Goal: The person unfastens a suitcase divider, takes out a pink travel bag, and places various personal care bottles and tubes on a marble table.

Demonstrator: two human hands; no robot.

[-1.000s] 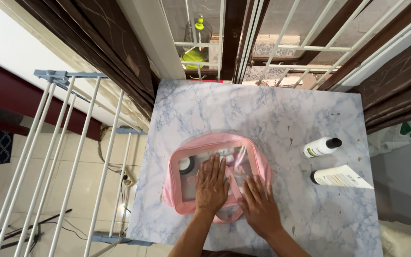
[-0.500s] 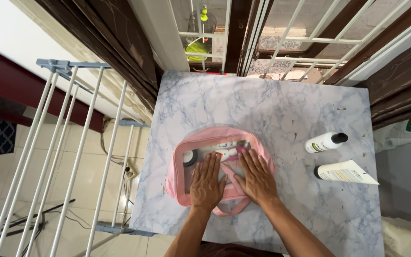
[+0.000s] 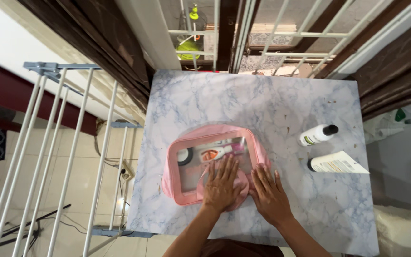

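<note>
1 marble-look table (image 3: pixel 215 100); 1 white drying rack (image 3: pixel 48 157) at its left side. 1 pink clear-front pouch (image 3: pixel 186 190) on table centre-front, approx 3 items inside. 2 hands: left hand (image 3: pixel 220 185) flat on pouch, right hand (image 3: pixel 270 196) flat at its right edge, both open, gripping nothing. 1 white bottle (image 3: pixel 317 135) & 1 white tube (image 3: pixel 336 163) near, to the right

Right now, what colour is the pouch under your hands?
Pink, with a clear window, in the head view: pouch.

Hands: two, the left hand (image 3: pixel 220 183) and right hand (image 3: pixel 269 195), both lying flat at 6 o'clock.
Pouches: one pink pouch (image 3: pixel 186 190) sitting mid-table.
Bottles: one white bottle (image 3: pixel 317 135) lying at 3 o'clock.
Tubes: one white tube (image 3: pixel 336 163) lying at 4 o'clock.
Tables: one marble table (image 3: pixel 243 102).
Drying racks: one drying rack (image 3: pixel 53 143) standing at 9 o'clock.
</note>
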